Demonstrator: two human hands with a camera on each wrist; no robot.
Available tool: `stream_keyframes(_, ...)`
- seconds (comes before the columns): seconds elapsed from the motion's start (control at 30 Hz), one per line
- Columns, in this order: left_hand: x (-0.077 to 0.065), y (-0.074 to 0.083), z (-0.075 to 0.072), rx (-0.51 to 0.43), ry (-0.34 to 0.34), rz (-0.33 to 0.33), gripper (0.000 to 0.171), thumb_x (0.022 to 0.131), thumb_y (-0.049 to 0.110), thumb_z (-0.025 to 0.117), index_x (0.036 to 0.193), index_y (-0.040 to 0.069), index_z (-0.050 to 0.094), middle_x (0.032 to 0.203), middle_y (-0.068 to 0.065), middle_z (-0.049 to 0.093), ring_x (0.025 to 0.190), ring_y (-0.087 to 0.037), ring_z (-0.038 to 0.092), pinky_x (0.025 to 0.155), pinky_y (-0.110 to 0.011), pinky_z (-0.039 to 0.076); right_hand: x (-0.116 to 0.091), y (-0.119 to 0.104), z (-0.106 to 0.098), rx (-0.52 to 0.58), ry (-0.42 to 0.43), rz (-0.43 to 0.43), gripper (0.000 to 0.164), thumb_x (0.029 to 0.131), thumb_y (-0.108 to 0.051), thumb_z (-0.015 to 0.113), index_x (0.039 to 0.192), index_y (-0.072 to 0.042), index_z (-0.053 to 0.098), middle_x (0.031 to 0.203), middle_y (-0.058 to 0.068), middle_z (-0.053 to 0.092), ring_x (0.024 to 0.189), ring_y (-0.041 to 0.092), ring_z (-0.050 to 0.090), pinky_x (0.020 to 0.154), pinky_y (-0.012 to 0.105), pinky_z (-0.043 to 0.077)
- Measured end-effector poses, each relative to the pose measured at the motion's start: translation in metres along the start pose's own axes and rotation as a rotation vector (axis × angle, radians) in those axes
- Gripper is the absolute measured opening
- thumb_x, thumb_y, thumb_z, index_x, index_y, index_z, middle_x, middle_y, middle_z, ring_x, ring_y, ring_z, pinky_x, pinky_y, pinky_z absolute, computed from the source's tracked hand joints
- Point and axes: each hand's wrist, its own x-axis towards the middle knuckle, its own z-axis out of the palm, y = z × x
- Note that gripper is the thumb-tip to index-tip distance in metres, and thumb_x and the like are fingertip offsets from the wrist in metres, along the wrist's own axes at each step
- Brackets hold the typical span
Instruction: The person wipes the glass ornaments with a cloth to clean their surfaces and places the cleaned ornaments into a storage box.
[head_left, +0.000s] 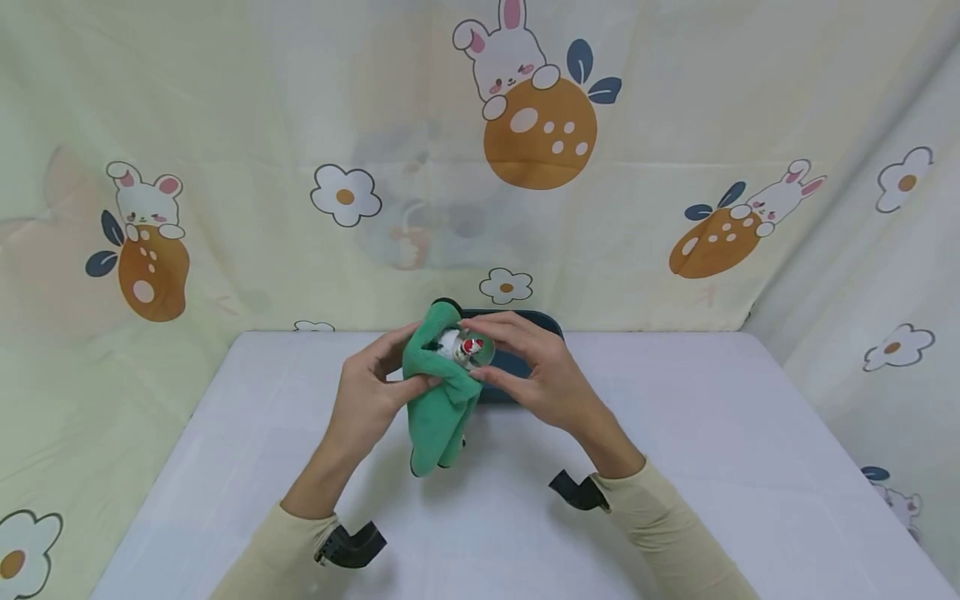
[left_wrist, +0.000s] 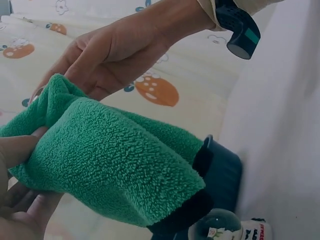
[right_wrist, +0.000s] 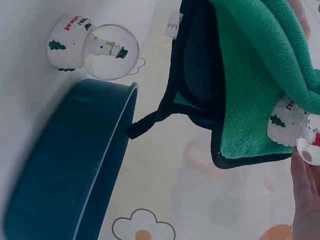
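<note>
A green towel with dark edging (head_left: 433,421) hangs from my left hand (head_left: 362,398), its thumb and fingers gripping the folds. Partly wrapped in that towel is a small snow globe (head_left: 453,344) with a white base and a red-hatted figure inside. My right hand (head_left: 553,377) pinches the clear ball of this globe between thumb and fingers. The globe lies tilted sideways above the table. In the left wrist view the towel (left_wrist: 110,155) hides most of it. The right wrist view shows its white base (right_wrist: 285,125) against the cloth.
A dark blue basin (right_wrist: 62,160) stands on the white table (head_left: 675,433) behind the hands. Beside it, a second snow globe (right_wrist: 67,42) with a snowman stands upright, mostly hidden by the towel in the head view. A patterned curtain (head_left: 262,208) hangs behind.
</note>
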Motion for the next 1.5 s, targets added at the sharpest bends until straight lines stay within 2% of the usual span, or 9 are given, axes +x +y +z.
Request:
stream_keyframes(0.1, 0.001, -0.001, -0.001, -0.003, -0.018, -0.044, 0.055, 0.084, 0.010, 0.084, 0.135, 0.021, 0.066, 0.128, 0.002, 0.069, 0.116, -0.016, 0.065, 0.096, -0.033, 0.056, -0.001, 0.001, 0.002, 0.014, -0.002, 0.011, 0.056, 0.085, 0.002, 0.079, 0.138, -0.004, 0.061, 0.136, 0.008, 0.060, 0.126, 0.022, 0.058, 0.101, 0.034, 0.055)
stream_keyframes(0.3, 0.003, -0.002, -0.002, -0.014, -0.065, -0.126, 0.057, 0.084, 0.012, 0.084, 0.137, 0.019, 0.064, 0.131, -0.001, 0.068, 0.120, -0.021, 0.063, 0.094, -0.032, 0.057, -0.001, 0.002, 0.005, -0.002, 0.013, 0.015, 0.054, 0.086, 0.001, 0.078, 0.137, -0.004, 0.061, 0.135, 0.007, 0.060, 0.127, 0.021, 0.058, 0.103, 0.034, 0.054)
stream_keyframes(0.43, 0.004, -0.004, -0.004, -0.021, -0.112, -0.189, 0.057, 0.085, 0.013, 0.084, 0.137, 0.018, 0.064, 0.130, -0.003, 0.068, 0.121, -0.023, 0.064, 0.094, -0.033, 0.058, -0.003, 0.002, 0.002, -0.022, -0.008, 0.026, 0.054, 0.086, 0.001, 0.079, 0.136, -0.005, 0.062, 0.135, 0.007, 0.059, 0.127, 0.021, 0.056, 0.103, 0.034, 0.054)
stream_keyframes(0.57, 0.004, -0.004, -0.006, -0.032, -0.153, -0.257, 0.057, 0.085, 0.013, 0.083, 0.139, 0.017, 0.062, 0.129, -0.005, 0.068, 0.119, -0.023, 0.066, 0.095, -0.035, 0.059, -0.006, 0.002, 0.000, -0.060, -0.030, 0.034, 0.054, 0.085, -0.002, 0.081, 0.136, -0.007, 0.064, 0.133, 0.005, 0.059, 0.121, 0.019, 0.057, 0.096, 0.030, 0.055)
stream_keyframes(0.67, 0.003, -0.005, -0.008, -0.042, -0.166, -0.286, 0.059, 0.085, 0.014, 0.083, 0.140, 0.017, 0.061, 0.129, -0.006, 0.067, 0.120, -0.022, 0.066, 0.096, -0.036, 0.058, -0.008, 0.003, -0.002, -0.028, -0.042, 0.054, 0.055, 0.085, -0.002, 0.081, 0.137, -0.006, 0.063, 0.130, 0.006, 0.059, 0.117, 0.018, 0.058, 0.096, 0.030, 0.056)
stream_keyframes(0.8, 0.000, -0.007, -0.011, -0.059, -0.164, -0.291, 0.062, 0.085, 0.013, 0.084, 0.141, 0.017, 0.060, 0.129, -0.008, 0.067, 0.120, -0.022, 0.066, 0.095, -0.034, 0.058, -0.011, 0.004, -0.004, 0.057, -0.050, 0.091, 0.056, 0.084, 0.001, 0.080, 0.137, -0.003, 0.061, 0.129, 0.008, 0.060, 0.117, 0.020, 0.061, 0.100, 0.034, 0.056)
stream_keyframes(1.07, -0.004, -0.011, -0.026, -0.037, -0.161, -0.275, 0.064, 0.083, 0.011, 0.085, 0.141, 0.019, 0.060, 0.128, -0.010, 0.068, 0.116, -0.024, 0.068, 0.092, -0.032, 0.059, -0.016, 0.013, -0.017, 0.101, -0.090, 0.173, 0.049, 0.084, 0.001, 0.081, 0.130, -0.006, 0.064, 0.128, 0.007, 0.062, 0.118, 0.019, 0.062, 0.100, 0.033, 0.056)
stream_keyframes(1.27, -0.008, -0.014, -0.042, -0.016, -0.178, -0.260, 0.062, 0.083, 0.010, 0.085, 0.139, 0.019, 0.062, 0.126, -0.010, 0.068, 0.113, -0.023, 0.068, 0.089, -0.032, 0.060, -0.018, 0.027, -0.030, 0.106, -0.126, 0.254, 0.049, 0.085, -0.001, 0.080, 0.131, -0.008, 0.064, 0.131, 0.005, 0.061, 0.115, 0.019, 0.061, 0.099, 0.034, 0.056)
stream_keyframes(1.5, -0.015, -0.023, -0.060, 0.041, -0.155, -0.254, 0.060, 0.083, 0.009, 0.085, 0.138, 0.016, 0.063, 0.124, -0.010, 0.069, 0.109, -0.022, 0.068, 0.087, -0.031, 0.060, -0.020, 0.051, -0.045, 0.061, -0.152, 0.351, 0.051, 0.086, -0.005, 0.081, 0.134, -0.011, 0.064, 0.130, 0.003, 0.062, 0.106, 0.020, 0.062, 0.098, 0.029, 0.056)
